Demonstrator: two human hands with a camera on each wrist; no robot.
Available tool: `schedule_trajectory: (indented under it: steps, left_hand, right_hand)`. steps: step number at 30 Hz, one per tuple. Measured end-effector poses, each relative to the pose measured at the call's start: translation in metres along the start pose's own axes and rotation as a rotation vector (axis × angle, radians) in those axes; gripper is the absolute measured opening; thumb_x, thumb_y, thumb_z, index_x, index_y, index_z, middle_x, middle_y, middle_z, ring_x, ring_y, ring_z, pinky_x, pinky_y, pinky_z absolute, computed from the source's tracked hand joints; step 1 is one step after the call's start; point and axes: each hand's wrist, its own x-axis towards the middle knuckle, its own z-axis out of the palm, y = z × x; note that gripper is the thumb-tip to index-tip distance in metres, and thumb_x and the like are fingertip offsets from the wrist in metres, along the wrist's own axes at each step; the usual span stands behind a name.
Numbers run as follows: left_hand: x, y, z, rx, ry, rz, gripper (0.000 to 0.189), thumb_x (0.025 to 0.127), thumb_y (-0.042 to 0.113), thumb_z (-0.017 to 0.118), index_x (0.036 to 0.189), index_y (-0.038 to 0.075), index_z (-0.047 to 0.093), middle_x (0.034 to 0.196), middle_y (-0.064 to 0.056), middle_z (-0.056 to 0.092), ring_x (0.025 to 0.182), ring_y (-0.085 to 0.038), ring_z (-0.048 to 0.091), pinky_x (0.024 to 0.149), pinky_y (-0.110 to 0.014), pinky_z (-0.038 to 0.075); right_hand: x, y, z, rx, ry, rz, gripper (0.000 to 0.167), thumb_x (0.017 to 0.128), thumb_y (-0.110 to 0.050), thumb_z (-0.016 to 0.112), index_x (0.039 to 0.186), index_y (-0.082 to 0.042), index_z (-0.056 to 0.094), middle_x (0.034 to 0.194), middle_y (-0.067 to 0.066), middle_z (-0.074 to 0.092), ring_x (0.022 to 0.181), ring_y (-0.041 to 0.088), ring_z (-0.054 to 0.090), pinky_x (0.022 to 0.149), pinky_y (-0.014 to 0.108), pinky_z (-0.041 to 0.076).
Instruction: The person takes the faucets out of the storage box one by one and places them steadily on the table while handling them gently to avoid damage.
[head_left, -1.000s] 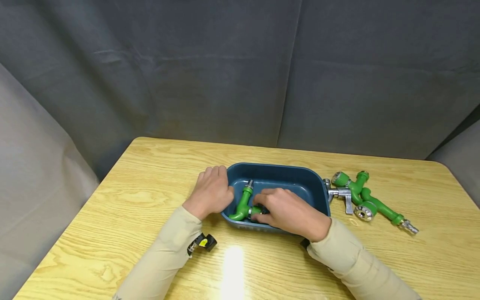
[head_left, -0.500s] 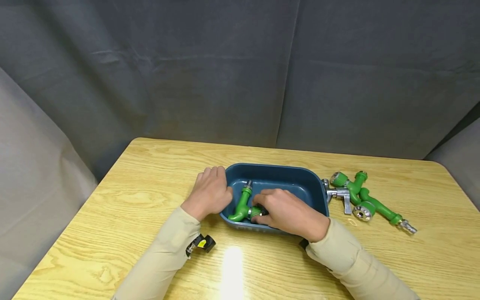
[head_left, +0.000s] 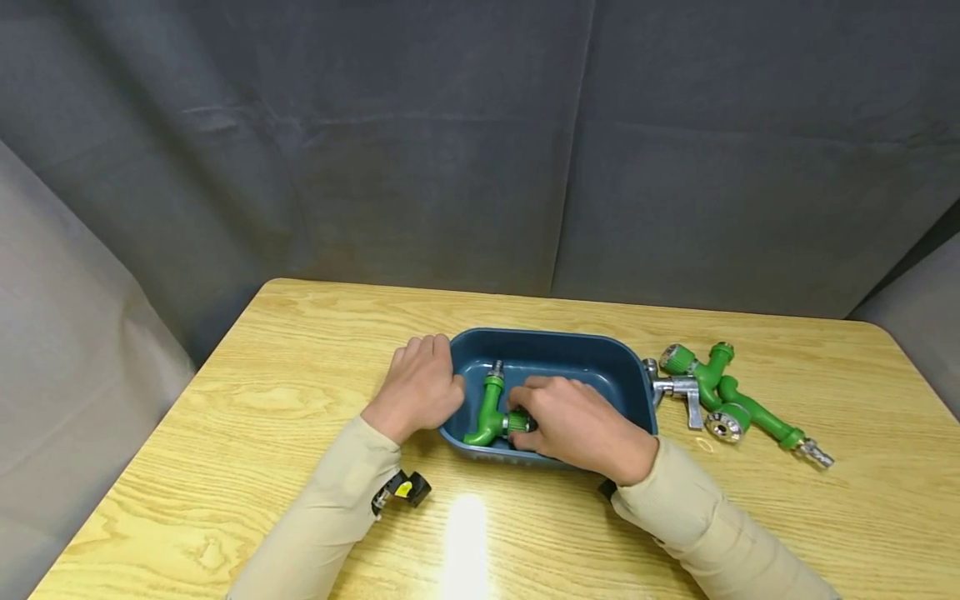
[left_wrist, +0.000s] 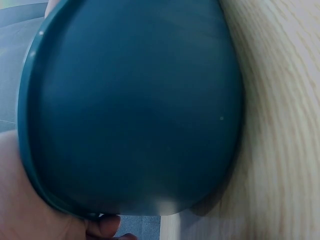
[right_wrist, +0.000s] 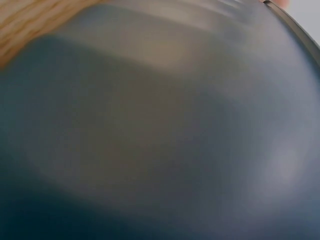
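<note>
A dark blue plastic basin (head_left: pixel 551 332) stands on the wooden table in the head view. My left hand (head_left: pixel 422 385) grips its left end at the rim; in the left wrist view the thumb side of that hand (left_wrist: pixel 30 200) lies against the rim of the basin (left_wrist: pixel 135 115). Inside the basin a green tap (head_left: pixel 492 412) lies at the left, its metal threaded end toward the back. My right hand (head_left: pixel 572 417) reaches over the front rim and holds the tap's knob between thumb and fingers. The basin's outer wall (right_wrist: pixel 160 120) fills the right wrist view, hiding those fingertips.
Right of the basin lie a chrome tap (head_left: pixel 678 388) close to its wall, a green tap (head_left: pixel 705 372) and another green tap (head_left: pixel 761 414) with a metal nozzle. A thin ring (head_left: pixel 704 445) lies near them. Dark curtain (head_left: pixel 420 167) hangs behind the table (head_left: pixel 300 333).
The green tap in the basin has shifted slightly to the right and turned a little, its spout moving rightward. Both hands have stayed nearly in place.
</note>
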Motion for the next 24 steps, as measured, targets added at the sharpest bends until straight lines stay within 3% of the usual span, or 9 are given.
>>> schedule_trajectory:
  steps: [8, 16, 24]
  left_hand:
    - [0.0007, -0.0012, 0.0022, 0.008, -0.007, -0.006, 0.023, 0.095, 0.023, 0.049, 0.106, 0.003, 0.05, 0.099, -0.01, 0.051, 0.096, -0.028, 0.046, 0.083, -0.037, 0.037]
    - [0.001, -0.0011, 0.0023, 0.01, -0.003, -0.008, 0.024, 0.095, 0.024, 0.05, 0.107, 0.003, 0.05, 0.101, -0.01, 0.052, 0.097, -0.028, 0.047, 0.084, -0.038, 0.037]
    - [0.001, -0.0009, 0.0018, 0.008, 0.012, -0.003, 0.023, 0.095, 0.023, 0.05, 0.105, 0.003, 0.051, 0.1, -0.011, 0.053, 0.097, -0.029, 0.048, 0.083, -0.038, 0.038]
  right_hand:
    - [-0.0012, -0.0018, 0.0001, -0.011, 0.007, 0.061, 0.026, 0.084, -0.03, 0.083, 0.105, -0.016, 0.075, 0.089, -0.003, 0.067, 0.059, 0.002, 0.051, 0.051, 0.021, 0.041]
    - [-0.0011, -0.001, 0.0009, -0.026, 0.019, 0.037, 0.031, 0.083, -0.036, 0.086, 0.103, -0.016, 0.075, 0.089, -0.004, 0.068, 0.062, 0.001, 0.054, 0.054, 0.021, 0.044]
    - [0.0002, -0.0005, 0.001, 0.015, -0.014, 0.01, 0.032, 0.086, -0.031, 0.084, 0.109, -0.012, 0.075, 0.095, -0.002, 0.071, 0.069, 0.002, 0.06, 0.06, 0.021, 0.048]
